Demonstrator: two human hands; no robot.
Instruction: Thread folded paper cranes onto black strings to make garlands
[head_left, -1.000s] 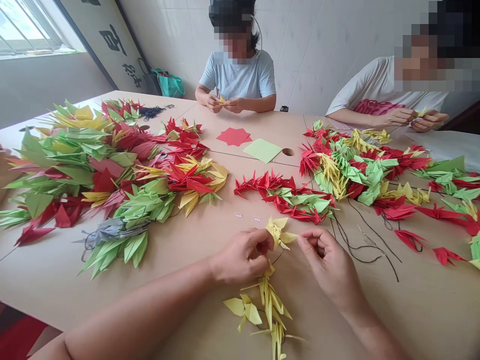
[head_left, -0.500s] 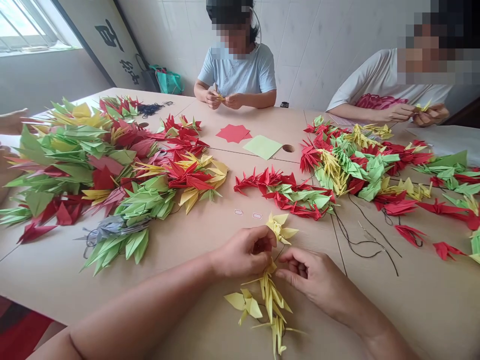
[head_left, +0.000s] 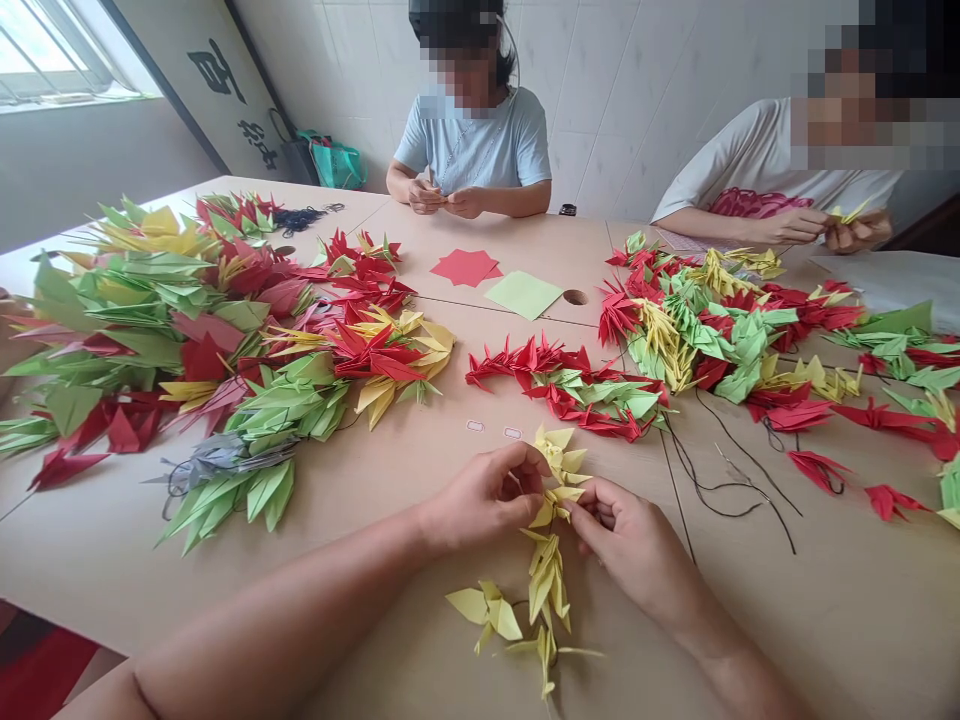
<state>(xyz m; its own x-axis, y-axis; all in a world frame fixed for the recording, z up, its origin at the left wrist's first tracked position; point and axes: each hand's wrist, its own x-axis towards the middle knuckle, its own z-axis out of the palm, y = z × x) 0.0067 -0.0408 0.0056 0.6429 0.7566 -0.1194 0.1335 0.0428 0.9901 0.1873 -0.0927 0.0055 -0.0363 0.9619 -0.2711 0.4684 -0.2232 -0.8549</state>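
Note:
My left hand (head_left: 480,500) has its thumb and fingers closed on the left side of a folded yellow paper crane (head_left: 559,497). The thumb and fingertips of my right hand (head_left: 630,535) pinch the same crane from the right. Just above it sits another yellow paper crane (head_left: 559,455), against the fingers of my left hand. Below, more yellow cranes (head_left: 546,578) hang in a line on a dark thread, down to the table's near side. One yellow crane (head_left: 487,612) lies off to the left of that line, with the thread near it.
A large heap of green, red and yellow folded paper (head_left: 150,300) covers the left. Strung red and green cranes (head_left: 570,385) lie ahead, with more strings (head_left: 720,320) at right. Black threads (head_left: 739,485) trail nearby. Two people (head_left: 480,150) (head_left: 780,180) work opposite.
My right hand has moved slightly up and left and now pinches a yellow crane. That crane shows between my hands, and the string below has shifted a little.

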